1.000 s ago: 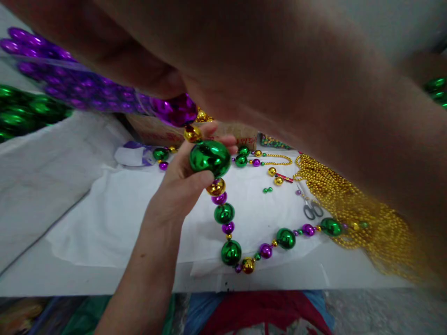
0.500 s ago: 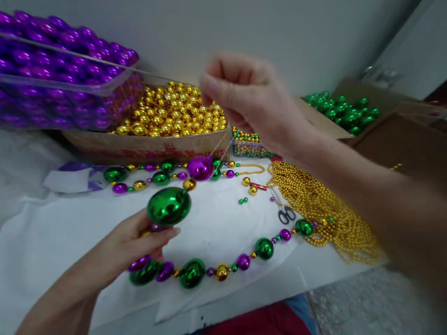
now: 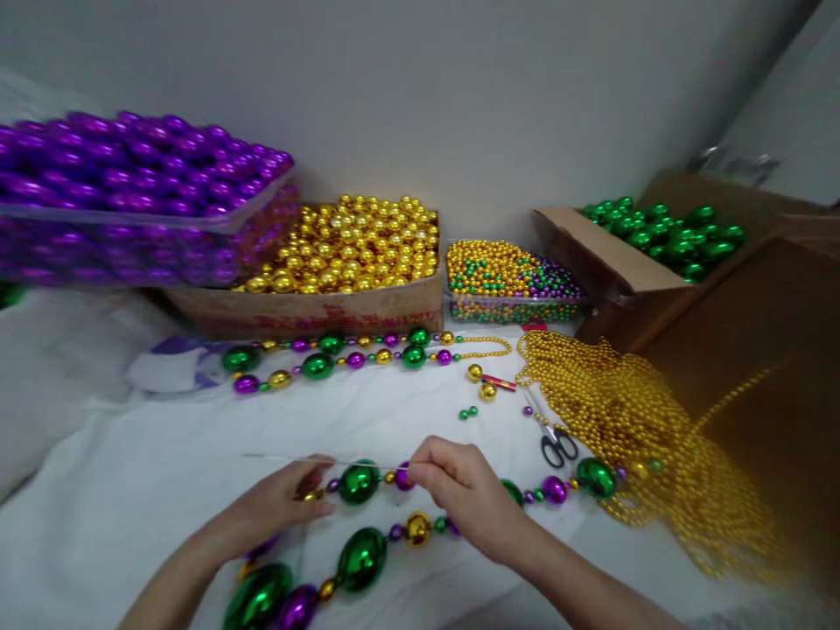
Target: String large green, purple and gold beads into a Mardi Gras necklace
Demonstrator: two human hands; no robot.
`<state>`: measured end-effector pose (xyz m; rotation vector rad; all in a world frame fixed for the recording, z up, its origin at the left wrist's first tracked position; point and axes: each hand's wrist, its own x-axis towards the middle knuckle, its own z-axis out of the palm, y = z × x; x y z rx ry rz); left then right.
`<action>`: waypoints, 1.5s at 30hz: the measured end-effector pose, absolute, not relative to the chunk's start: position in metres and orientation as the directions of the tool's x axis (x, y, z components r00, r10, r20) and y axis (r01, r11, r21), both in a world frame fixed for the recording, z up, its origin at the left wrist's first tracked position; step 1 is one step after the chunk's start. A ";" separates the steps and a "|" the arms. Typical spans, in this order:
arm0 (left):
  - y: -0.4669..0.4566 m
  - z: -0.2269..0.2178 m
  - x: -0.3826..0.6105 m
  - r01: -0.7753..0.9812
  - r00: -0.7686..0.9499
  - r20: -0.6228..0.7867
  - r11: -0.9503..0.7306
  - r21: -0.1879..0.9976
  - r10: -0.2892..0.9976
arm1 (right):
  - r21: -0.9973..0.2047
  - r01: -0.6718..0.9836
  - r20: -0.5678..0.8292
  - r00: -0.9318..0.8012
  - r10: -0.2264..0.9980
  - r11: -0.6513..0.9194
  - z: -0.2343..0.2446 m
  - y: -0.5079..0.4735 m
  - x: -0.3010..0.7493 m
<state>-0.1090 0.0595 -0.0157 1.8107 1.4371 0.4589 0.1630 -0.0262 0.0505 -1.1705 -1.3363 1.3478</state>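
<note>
A strand of shiny green, purple and gold beads [image 3: 361, 560] curves over the white-covered table. My left hand [image 3: 289, 499] has its fingers curled around one end of it, at a small gold bead. Beside those fingers sits a large green bead [image 3: 359, 482]. My right hand [image 3: 463, 490] is closed in a pinch at a purple bead [image 3: 403, 475], covering part of the strand. From its fingertips a thin pale string [image 3: 282, 457] stretches left, past my left fingers. Whether the right fingers also grip the purple bead is hard to tell.
Behind stand a clear tub of purple beads [image 3: 131, 219], a carton of gold beads [image 3: 328, 311], a tub of small mixed beads [image 3: 518, 311] and a box of green beads [image 3: 617, 254]. Gold bead chains [image 3: 604, 394], scissors [image 3: 557, 448] and another strand [image 3: 318, 366] lie on the table.
My right hand has come down from high above the table to near my left hand. The beads held up by my left hand are lower, and the view has shifted.
</note>
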 end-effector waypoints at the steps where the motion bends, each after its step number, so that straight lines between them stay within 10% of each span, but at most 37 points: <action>1: 0.054 -0.007 -0.103 0.664 0.305 -0.152 -0.096 0.741 0.940 | -0.995 0.056 -0.085 -0.102 0.991 -0.080 0.043 -0.033 0.160; 7: 0.006 0.020 -0.021 0.174 0.122 -0.248 0.225 0.959 0.961 | -0.977 0.161 -0.137 0.045 0.990 -0.142 0.006 -0.049 0.154; 14: 0.005 -0.001 0.045 -0.454 0.277 -0.409 0.494 0.742 0.869 | -0.983 0.031 -0.176 0.119 0.977 -0.181 -0.012 -0.050 0.180; 27: 0.030 -0.027 0.086 -0.583 0.412 -0.461 0.616 0.529 0.786 | -0.909 -0.417 -0.252 0.546 0.799 -0.002 -0.032 -0.037 0.196; 38: 0.041 -0.031 0.096 -0.475 0.512 -0.378 0.621 0.623 0.771 | -0.844 -0.531 -0.290 0.570 0.768 0.075 -0.031 -0.031 0.207; 45: 0.050 -0.032 0.069 -0.045 0.342 -0.336 0.372 0.927 0.878 | -0.808 -0.589 -0.337 0.495 0.801 0.024 -0.036 -0.022 0.219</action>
